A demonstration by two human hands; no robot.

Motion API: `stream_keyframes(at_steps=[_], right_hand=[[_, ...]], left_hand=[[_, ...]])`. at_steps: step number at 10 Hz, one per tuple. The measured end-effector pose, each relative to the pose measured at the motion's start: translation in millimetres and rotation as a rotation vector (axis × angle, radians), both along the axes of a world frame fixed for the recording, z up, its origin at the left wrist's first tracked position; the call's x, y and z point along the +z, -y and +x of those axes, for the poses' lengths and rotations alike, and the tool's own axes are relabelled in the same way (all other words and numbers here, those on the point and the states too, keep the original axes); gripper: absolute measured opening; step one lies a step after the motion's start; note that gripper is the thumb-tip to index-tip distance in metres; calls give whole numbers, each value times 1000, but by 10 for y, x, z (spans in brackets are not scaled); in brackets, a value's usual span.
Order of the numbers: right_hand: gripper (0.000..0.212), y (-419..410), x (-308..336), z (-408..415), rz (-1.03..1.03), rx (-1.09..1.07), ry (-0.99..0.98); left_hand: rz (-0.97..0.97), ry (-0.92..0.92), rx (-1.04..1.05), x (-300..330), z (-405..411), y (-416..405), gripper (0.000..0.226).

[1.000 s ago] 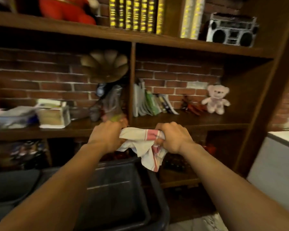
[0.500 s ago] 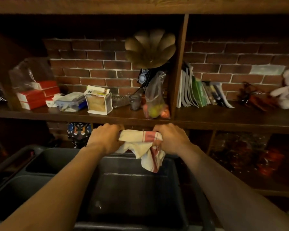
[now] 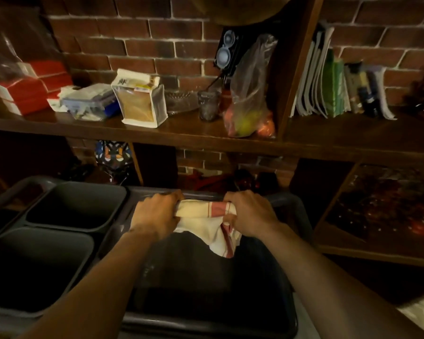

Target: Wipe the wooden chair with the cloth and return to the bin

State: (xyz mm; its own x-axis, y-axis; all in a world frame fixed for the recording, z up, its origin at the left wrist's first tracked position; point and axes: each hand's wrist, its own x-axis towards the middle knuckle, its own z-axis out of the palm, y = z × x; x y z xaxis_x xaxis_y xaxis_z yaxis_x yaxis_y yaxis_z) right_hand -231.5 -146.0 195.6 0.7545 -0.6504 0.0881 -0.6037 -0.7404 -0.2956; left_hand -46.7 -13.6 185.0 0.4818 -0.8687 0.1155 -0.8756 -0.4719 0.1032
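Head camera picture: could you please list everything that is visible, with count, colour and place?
cloth: 1, cream with red stripes, above the large bin
large bin: 1, dark grey, bottom centre
small bins: 2, grey, bottom left
boxes: a few, red and white, shelf left
pouch: 1, tan and white, shelf centre
bag of fruit: 1, clear, by the divider
books: several, mixed colours, shelf right
left hand: 1, gripping the cloth
right hand: 1, gripping the cloth

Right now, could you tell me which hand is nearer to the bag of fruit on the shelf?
The right hand. It grips the cloth almost directly below the bag of fruit; the left hand holds the cloth's other end, further left.
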Motion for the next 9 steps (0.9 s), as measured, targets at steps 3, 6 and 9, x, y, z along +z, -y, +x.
stream_keyframes(at_steps=[3, 6, 9], right_hand=[[30, 96, -1083, 406, 42, -120, -111], [62, -142, -2145, 381, 296, -43, -386], [67, -382, -2163, 277, 401, 44, -611]], left_hand=[[148, -34, -99, -1106, 423, 257, 51], [401, -261, -290, -2228, 477, 94, 71], [569, -424, -356, -2275, 398, -70, 70]])
